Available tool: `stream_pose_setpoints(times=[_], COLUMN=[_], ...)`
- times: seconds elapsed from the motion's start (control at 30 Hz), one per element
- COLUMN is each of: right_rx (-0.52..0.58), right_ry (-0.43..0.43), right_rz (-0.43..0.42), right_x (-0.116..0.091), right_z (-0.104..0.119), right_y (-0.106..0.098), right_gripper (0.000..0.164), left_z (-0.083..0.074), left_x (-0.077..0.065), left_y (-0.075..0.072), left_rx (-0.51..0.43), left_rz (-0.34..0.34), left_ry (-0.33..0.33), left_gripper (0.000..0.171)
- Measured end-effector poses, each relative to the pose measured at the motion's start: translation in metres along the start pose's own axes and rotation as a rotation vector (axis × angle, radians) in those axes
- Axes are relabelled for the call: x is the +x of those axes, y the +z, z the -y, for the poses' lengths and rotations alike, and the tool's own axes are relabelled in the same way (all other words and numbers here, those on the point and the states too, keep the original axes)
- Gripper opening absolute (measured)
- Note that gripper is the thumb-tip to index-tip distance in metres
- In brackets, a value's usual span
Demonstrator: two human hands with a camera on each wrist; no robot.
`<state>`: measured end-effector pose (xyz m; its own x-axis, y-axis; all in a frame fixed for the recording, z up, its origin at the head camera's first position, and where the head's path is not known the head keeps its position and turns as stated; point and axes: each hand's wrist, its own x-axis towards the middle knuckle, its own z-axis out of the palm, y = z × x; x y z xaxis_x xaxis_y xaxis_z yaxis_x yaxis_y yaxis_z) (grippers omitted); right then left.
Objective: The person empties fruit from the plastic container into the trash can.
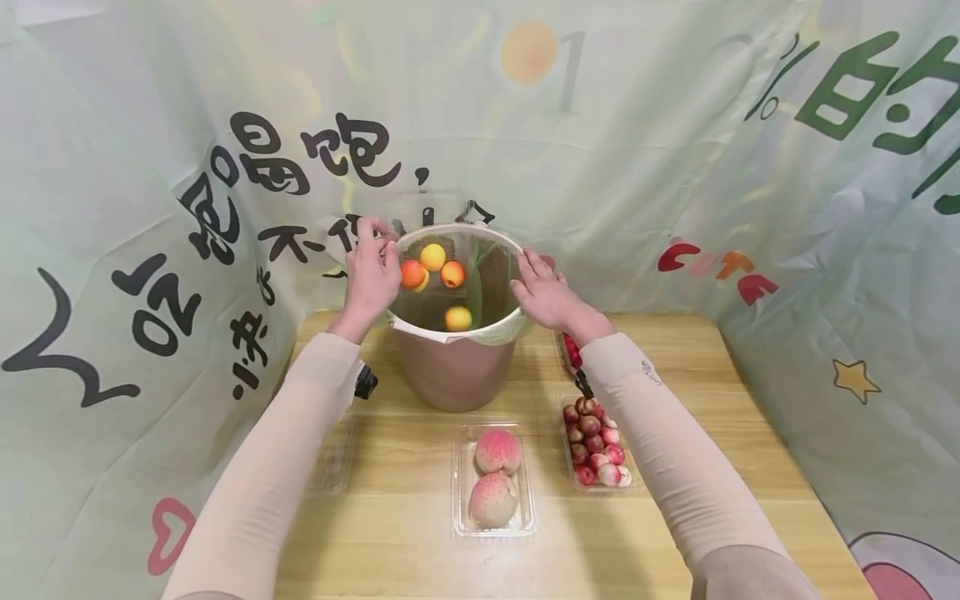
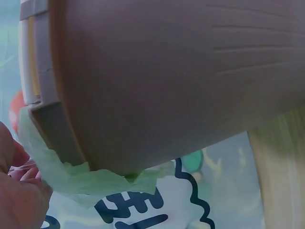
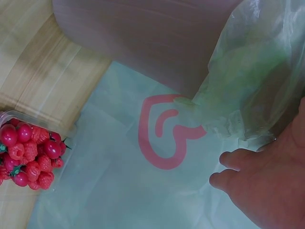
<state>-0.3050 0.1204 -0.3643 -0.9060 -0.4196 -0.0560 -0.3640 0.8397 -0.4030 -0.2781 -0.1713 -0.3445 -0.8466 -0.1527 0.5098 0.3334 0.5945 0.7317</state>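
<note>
A brown bin, lined with a thin green bag, stands upright on the table. At its left rim my left hand has bent fingers and pinches the edge of a clear plastic box, whose outline over the bin's mouth is faint. Several yellow-red apricot-like fruits show there, one lower near the front rim. Clear plastic also shows at the left fingertips. My right hand rests on the right rim with fairly straight fingers, touching the bag.
A clear box with two peaches sits in front of the bin. To its right is a box of small plum-like fruits, with red berries behind. A clear tray lies left. Printed cloth encloses the table.
</note>
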Motion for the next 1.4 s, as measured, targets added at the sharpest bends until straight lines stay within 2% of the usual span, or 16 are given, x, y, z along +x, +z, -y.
stream_pose_setpoints(times=[0.23,0.5,0.7,1.07,1.4], right_rx=[-0.005,0.004,0.004,-0.001,0.003], right_ry=[-0.002,0.003,0.01,0.003,0.005], right_rz=[-0.005,-0.002,0.007,0.005,0.003], right_x=[0.0006,-0.0001,-0.0019,-0.0009,-0.0003], right_z=[0.0007,0.0011,0.0017,0.001,0.0001], right_y=[0.0002,-0.0004,-0.0006,-0.0001,0.0002], right_gripper=[0.071,0.072,0.072,0.071,0.071], left_z=[0.0022,0.0022,0.0011,-0.0006,-0.0033], left_x=[-0.0022,-0.0021,-0.0016,-0.0009,-0.0011], left_y=[-0.0011,-0.0003,0.0007,0.001,0.0014], left_rx=[0.003,0.01,0.006,-0.016,-0.011], left_rz=[0.0,-0.063,-0.102,-0.13,-0.129], left_ry=[-0.011,0.071,0.103,0.102,0.097], left_gripper=[0.023,0.021,0.02,0.019,0.021])
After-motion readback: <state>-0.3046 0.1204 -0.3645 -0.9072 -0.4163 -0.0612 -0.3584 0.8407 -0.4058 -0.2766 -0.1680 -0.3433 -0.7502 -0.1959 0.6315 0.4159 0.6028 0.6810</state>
